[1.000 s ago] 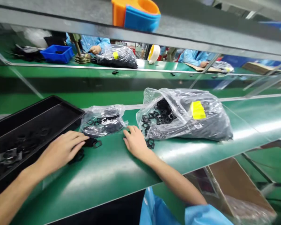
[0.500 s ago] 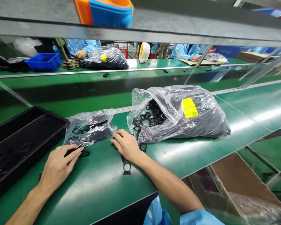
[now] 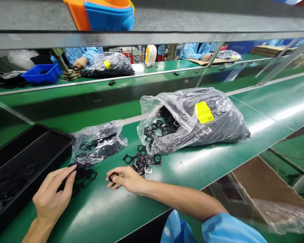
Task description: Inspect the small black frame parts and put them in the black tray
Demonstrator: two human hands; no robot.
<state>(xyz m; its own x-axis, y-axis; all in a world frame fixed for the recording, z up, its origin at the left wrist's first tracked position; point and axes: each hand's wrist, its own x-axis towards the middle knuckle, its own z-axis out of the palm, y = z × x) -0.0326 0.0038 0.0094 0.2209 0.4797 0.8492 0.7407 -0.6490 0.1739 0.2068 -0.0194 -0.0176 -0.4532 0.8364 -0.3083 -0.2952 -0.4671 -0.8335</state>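
My left hand [image 3: 54, 194] is beside the black tray, its thumb and fingers pinched on a dark plastic part [image 3: 73, 166] that is partly hidden. Below it on the green bench lie several loose black parts [image 3: 84, 177]. My right hand [image 3: 128, 179] is closed on a small black plastic ring part [image 3: 113, 176], held between thumb and fingers just above the bench. Right behind this hand is a loose pile of black ring parts [image 3: 143, 162]. A small clear bag [image 3: 98, 143] with black parts inside lies beyond my hands.
A large clear bag [image 3: 218, 121] full of black parts, its mouth open to the left, lies on the bench [image 3: 192, 168]. The black tray [image 3: 58, 138] stands at left, a cardboard box [image 3: 263, 182] at lower right. A metal shelf edge [image 3: 167, 38] crosses above; co-workers sit beyond.
My right hand has drawn back from the small bag and now holds a black ring part. The left hand has shifted toward me. The pile by the large bag shows more fully.
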